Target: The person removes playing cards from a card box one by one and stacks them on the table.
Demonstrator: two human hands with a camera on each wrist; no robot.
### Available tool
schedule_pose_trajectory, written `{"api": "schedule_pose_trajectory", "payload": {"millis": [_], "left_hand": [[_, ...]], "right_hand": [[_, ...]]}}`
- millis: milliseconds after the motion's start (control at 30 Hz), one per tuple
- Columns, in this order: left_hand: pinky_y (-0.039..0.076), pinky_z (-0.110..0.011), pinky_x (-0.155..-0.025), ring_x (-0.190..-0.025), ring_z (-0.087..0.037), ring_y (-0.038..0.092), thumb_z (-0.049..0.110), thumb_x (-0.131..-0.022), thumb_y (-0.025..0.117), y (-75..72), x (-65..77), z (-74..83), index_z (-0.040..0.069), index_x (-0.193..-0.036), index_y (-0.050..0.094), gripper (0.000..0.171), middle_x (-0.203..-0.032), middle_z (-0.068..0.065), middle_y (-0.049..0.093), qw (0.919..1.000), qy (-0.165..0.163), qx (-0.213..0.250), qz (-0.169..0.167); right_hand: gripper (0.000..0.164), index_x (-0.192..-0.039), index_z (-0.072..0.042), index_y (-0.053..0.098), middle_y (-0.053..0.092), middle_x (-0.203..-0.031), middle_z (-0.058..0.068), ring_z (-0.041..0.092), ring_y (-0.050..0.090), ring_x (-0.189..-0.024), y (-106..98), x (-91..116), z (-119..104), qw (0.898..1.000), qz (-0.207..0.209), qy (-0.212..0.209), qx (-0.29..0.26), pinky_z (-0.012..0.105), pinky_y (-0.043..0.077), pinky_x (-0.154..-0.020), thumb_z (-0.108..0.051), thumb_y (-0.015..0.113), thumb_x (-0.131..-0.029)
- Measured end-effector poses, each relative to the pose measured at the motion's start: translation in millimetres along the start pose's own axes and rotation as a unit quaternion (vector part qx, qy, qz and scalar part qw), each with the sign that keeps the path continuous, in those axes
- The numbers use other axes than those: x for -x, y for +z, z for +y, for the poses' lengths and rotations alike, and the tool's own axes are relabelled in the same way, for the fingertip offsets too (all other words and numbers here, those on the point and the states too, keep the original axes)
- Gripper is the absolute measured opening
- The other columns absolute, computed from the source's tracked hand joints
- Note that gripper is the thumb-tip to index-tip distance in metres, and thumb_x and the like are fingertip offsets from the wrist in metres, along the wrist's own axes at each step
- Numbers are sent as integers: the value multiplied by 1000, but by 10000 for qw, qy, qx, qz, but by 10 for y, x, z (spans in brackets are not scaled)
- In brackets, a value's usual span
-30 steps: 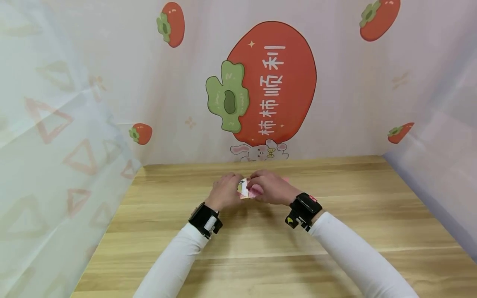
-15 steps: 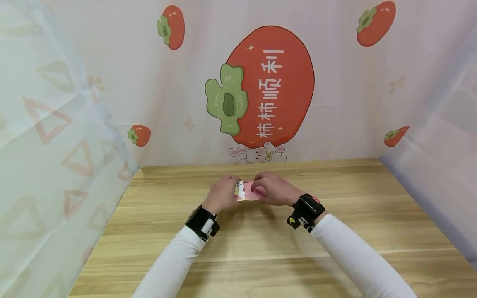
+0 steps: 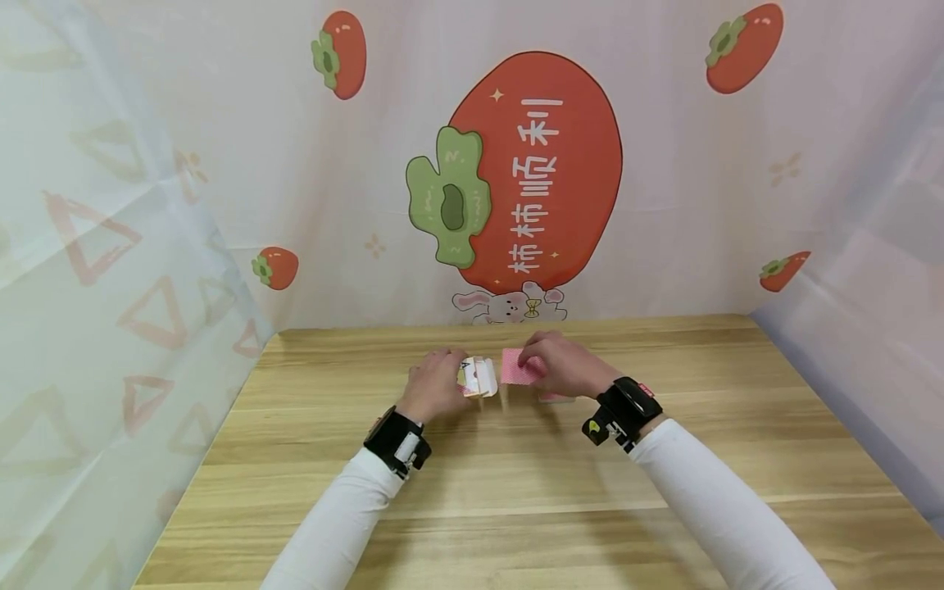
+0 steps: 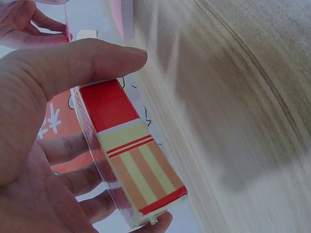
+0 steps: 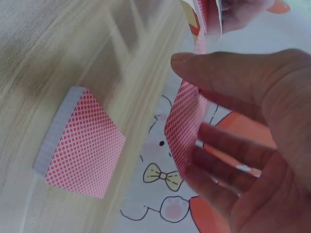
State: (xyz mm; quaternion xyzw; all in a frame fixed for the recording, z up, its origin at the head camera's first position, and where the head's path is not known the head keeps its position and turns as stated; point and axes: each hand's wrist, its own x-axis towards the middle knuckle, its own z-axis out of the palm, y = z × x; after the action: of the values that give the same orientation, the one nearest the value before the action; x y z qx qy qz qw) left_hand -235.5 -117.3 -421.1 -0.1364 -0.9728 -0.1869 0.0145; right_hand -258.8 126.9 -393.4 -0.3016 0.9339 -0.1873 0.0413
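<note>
My left hand [image 3: 435, 385] grips a small card box [image 3: 481, 377] from its left side, its white end flap standing open toward the right. In the left wrist view the box's narrow side [image 4: 133, 145] shows red, cream and orange stripes, with the thumb across its top end. My right hand [image 3: 566, 365] pinches a red-patterned playing card [image 3: 516, 367] between thumb and fingers, just right of the box. Whether it is one card or a thin few, I cannot tell. On the table below that hand lies a squared stack of playing cards [image 5: 85, 145], backs up, mostly hidden in the head view.
Both hands work near the back edge of the wooden table [image 3: 472, 524]. Directly behind it hangs a white cloth [image 3: 369, 188] printed with persimmons and a rabbit. More cloth [image 3: 111, 344] walls off the left side, and another sheet the right.
The right hand has moved right, drawing the card away from the box, so a gap now parts them. The box's open flap and the stack beneath the hand have come into sight.
</note>
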Motion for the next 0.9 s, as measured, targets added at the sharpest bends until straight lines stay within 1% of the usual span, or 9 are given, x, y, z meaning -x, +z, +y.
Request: {"api": "schedule_pose_trajectory", "payload": {"millis": [100,233,367,533,733,900], "left_hand": [[46,-64,-88,-114,-36,57,17,-68,92,7,-4,-2,5,-131,64,70,-125,-15,63,10000,-9,36,32],[46,-64,-86,-111,-35,58,18,-67,92,13,-4,0,5,-129,65,69,-123,-15,64,10000,9,46,63],[47,-62,-84,-107,-33,59,18,-67,92,14,-3,9,4,-128,65,68,-119,-15,64,10000,12,50,84],[47,-61,-84,-107,-33,58,18,-69,92,21,-3,12,4,-129,64,68,-119,-15,63,10000,-36,66,46],[48,-61,-82,-107,-33,58,20,-69,93,28,-8,9,4,-130,64,69,-118,-15,63,10000,-1,54,44],[48,-60,-83,-107,-33,58,22,-69,93,23,-11,10,4,-131,64,70,-119,-15,63,10000,20,17,7]], "right_hand": [[34,-111,-9,77,67,-112,7,27,58,-103,-9,0,34,9997,165,185,58,43,52,-92,-14,86,-79],[34,-108,-5,76,70,-103,9,27,59,-92,0,-2,59,9962,440,720,223,42,53,-83,-23,86,-81],[35,-101,-4,77,71,-97,10,26,60,-86,34,2,82,9883,683,1328,314,40,54,-77,-31,86,-81],[36,-90,-4,76,67,-79,7,25,57,-74,97,6,111,9780,908,1856,293,35,49,-64,-37,87,-80],[35,-76,-5,72,60,-68,5,23,54,-66,196,10,146,9680,1160,2215,215,32,41,-55,-37,86,-80],[36,-69,-8,69,58,-65,3,22,53,-62,286,-1,176,9628,1301,2354,246,31,39,-51,-37,86,-80]]}}
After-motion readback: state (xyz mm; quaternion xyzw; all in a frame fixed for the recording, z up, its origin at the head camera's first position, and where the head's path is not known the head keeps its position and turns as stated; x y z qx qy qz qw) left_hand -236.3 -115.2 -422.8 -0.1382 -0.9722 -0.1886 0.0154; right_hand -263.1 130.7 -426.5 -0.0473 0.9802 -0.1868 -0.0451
